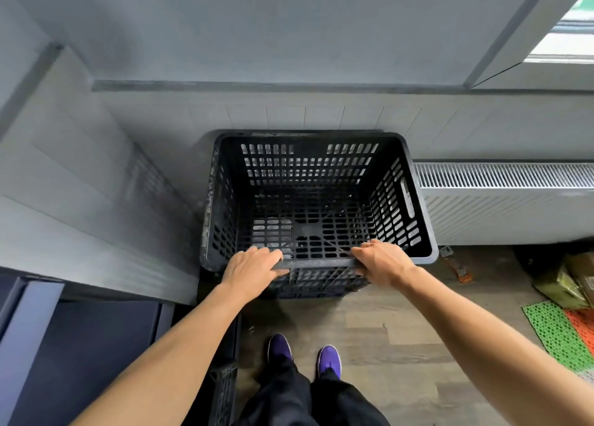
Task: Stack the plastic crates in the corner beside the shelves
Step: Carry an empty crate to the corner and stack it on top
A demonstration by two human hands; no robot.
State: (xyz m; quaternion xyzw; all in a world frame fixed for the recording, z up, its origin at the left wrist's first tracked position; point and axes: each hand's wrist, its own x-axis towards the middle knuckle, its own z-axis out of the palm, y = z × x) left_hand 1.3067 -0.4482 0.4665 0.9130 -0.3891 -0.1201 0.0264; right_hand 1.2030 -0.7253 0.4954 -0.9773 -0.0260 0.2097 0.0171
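Note:
A black perforated plastic crate stands in the corner against the grey wall, on top of another dark crate whose front shows just below its rim. My left hand grips the near rim left of centre, fingers curled over the edge. My right hand grips the same rim right of centre. The upper crate holds nothing. Part of a further black crate shows on the floor by my left leg.
A white radiator runs along the wall right of the crate. Grey panelling and a dark blue cabinet stand on the left. Green and orange mats and bags lie at the right. My feet stand on wood flooring.

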